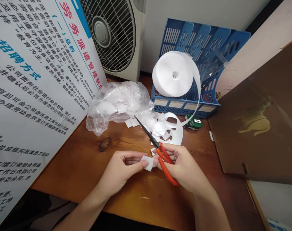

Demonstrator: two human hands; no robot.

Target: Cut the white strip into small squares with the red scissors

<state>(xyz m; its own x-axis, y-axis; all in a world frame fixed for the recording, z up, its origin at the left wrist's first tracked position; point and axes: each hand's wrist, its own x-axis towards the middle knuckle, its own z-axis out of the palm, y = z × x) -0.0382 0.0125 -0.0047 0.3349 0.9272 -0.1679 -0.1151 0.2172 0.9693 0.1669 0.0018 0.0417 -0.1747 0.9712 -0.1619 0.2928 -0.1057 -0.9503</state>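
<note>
Between thumb and fingers, my left hand [123, 168] pinches the left edge of a small white square piece [148, 163]. My right hand [184, 163] holds orange-handled scissors [163, 154], their dark blades pointing up and to the left. Its thumb and fingertip also touch the right side of the white piece. Just beyond the hands lie several cut white pieces [159, 129] and a loose curl of white strip [178, 136]. That strip runs up to a large white roll [173, 75] resting against a blue file rack.
A clear plastic bag [121, 99] with white pieces sits at the back left. Behind it stands a box fan [112, 32]. The blue file rack [186, 107] and a green tape measure [194, 122] are at the back right. A printed board [40, 80] and a brown box [256, 128] flank the wooden table [88, 170].
</note>
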